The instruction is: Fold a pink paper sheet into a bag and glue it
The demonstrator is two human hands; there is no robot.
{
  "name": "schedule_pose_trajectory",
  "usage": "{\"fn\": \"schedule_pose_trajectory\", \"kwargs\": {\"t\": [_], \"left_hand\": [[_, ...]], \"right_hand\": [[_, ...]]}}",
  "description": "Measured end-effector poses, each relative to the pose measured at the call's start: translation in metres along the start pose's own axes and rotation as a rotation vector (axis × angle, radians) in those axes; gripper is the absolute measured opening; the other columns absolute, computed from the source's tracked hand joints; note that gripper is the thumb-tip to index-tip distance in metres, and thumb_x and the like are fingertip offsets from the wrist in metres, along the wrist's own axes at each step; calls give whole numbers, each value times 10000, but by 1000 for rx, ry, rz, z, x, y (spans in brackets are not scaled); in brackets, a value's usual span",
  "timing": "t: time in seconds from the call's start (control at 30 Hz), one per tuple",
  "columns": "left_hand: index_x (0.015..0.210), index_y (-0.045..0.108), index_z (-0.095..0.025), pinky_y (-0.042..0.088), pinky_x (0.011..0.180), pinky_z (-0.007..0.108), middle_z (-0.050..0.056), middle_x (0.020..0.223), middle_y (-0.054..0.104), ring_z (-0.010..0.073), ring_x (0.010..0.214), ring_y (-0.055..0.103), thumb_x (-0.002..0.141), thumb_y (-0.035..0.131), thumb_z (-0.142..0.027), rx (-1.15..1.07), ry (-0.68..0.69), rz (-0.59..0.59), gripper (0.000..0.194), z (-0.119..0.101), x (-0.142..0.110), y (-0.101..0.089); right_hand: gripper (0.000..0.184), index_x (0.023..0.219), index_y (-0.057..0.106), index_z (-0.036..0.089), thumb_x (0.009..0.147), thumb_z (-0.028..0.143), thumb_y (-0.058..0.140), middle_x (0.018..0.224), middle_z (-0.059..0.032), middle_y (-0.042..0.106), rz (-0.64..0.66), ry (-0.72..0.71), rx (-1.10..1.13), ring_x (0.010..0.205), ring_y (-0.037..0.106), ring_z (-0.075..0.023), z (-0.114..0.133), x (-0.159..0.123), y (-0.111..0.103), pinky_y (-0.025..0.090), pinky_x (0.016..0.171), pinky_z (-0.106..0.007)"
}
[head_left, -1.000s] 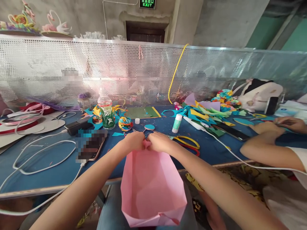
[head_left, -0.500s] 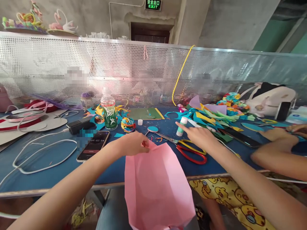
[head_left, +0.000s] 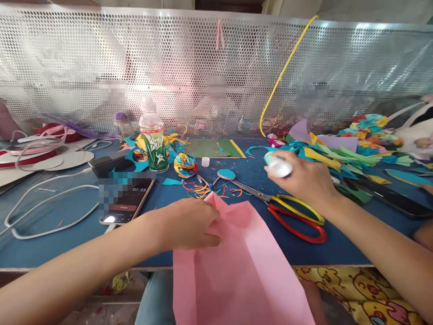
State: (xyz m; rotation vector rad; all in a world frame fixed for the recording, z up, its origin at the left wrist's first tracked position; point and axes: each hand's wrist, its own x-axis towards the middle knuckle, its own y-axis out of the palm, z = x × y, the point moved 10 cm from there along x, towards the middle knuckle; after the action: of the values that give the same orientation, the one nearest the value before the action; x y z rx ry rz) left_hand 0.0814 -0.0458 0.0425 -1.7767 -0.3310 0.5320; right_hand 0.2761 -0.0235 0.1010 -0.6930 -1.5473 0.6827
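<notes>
A large sheet of pink paper (head_left: 243,271), folded up along its edges, reaches from the table's front edge down over my lap. At its far left corner my left hand (head_left: 189,224) is closed with the fingers curled on the paper. My right hand (head_left: 306,180) is wrapped round a glue stick (head_left: 279,166), held above the table and tilted with its white end towards me. Beneath that hand lie scissors (head_left: 297,216) with one red and one yellow handle. A small white cap (head_left: 205,161) stands farther back.
A green-labelled bottle (head_left: 154,140), a multicoloured ball (head_left: 185,165) and a phone (head_left: 130,201) with a white cable are on the left. Coloured paper strips (head_left: 324,151) are heaped at the right, near a dark phone (head_left: 399,198). A perforated metal screen (head_left: 189,58) stands behind.
My right hand has taken hold of the glue stick and lifted it off the table. My left hand stays at the paper's far corner. The view has tilted downward.
</notes>
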Motion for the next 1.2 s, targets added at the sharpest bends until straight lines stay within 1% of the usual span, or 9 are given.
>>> {"fn": "schedule_pose_trajectory", "kwargs": {"t": [0.07, 0.17, 0.33, 0.43, 0.53, 0.73, 0.93, 1.13, 1.2], "left_hand": [[967, 572, -216, 385, 734, 293, 54, 1035, 617, 222, 902, 583, 789, 504, -417, -64, -27, -36, 277, 3, 1, -3], [1087, 499, -221, 382, 758, 278, 58, 1100, 589, 218, 960, 566, 798, 495, -448, -190, -135, -61, 367, 13, 6, -8], [1141, 485, -207, 393, 691, 287, 84, 1073, 597, 245, 932, 570, 784, 461, -541, -216, -290, 89, 490, 25, 8, -8], [1155, 510, -221, 412, 660, 283, 74, 1052, 601, 231, 891, 579, 775, 406, -620, -288, -269, 182, 561, 25, 1, -6], [1159, 536, -253, 429, 741, 288, 55, 1117, 587, 224, 970, 561, 801, 386, -606, -367, -216, 214, 525, 26, -7, -5], [1182, 518, -244, 365, 951, 348, 59, 1241, 516, 241, 1130, 483, 820, 464, -505, -310, -112, 55, 450, 31, -7, -7], [1172, 522, -261, 452, 843, 323, 52, 1119, 596, 235, 988, 577, 760, 553, -494, -322, -107, 97, 475, 34, -8, 8], [1182, 542, -234, 481, 845, 348, 85, 1222, 544, 262, 1025, 571, 743, 542, -532, -266, -101, 130, 531, 32, -13, 15], [1196, 533, -241, 488, 838, 343, 82, 1229, 541, 264, 1041, 565, 754, 520, -546, -270, -104, 125, 537, 33, -14, 16]], "right_hand": [[356, 796, 581, 201, 791, 529, 442, 516, -22, 501, 5, 149, 359, 510, 496, -181, 6, 9, -2, 331, 485, -299], [339, 739, 499, 207, 769, 542, 457, 527, 12, 466, 118, 193, 853, 473, 450, -134, 38, 23, 15, 336, 449, -271], [287, 741, 487, 189, 747, 474, 520, 549, 29, 460, 432, 47, 1118, 475, 431, -104, 90, 32, 59, 328, 436, -235], [268, 755, 507, 178, 742, 443, 546, 575, 26, 486, 619, -60, 1126, 504, 443, -102, 111, 20, 80, 336, 452, -222], [235, 717, 519, 171, 748, 401, 551, 579, 31, 464, 690, -152, 1078, 527, 411, -92, 122, 11, 85, 321, 474, -215], [133, 675, 476, 193, 705, 299, 551, 529, 68, 343, 735, -206, 1006, 496, 298, -74, 129, 7, 80, 248, 448, -209], [105, 654, 447, 192, 668, 229, 544, 555, 62, 398, 940, -246, 1111, 510, 334, -74, 144, 2, 88, 286, 454, -199], [118, 707, 467, 207, 644, 218, 566, 529, 73, 403, 710, -230, 898, 496, 328, -81, 139, 17, 86, 275, 452, -203], [114, 669, 446, 206, 644, 205, 558, 519, 76, 389, 769, -237, 932, 490, 320, -77, 141, 11, 88, 267, 443, -200]]}}
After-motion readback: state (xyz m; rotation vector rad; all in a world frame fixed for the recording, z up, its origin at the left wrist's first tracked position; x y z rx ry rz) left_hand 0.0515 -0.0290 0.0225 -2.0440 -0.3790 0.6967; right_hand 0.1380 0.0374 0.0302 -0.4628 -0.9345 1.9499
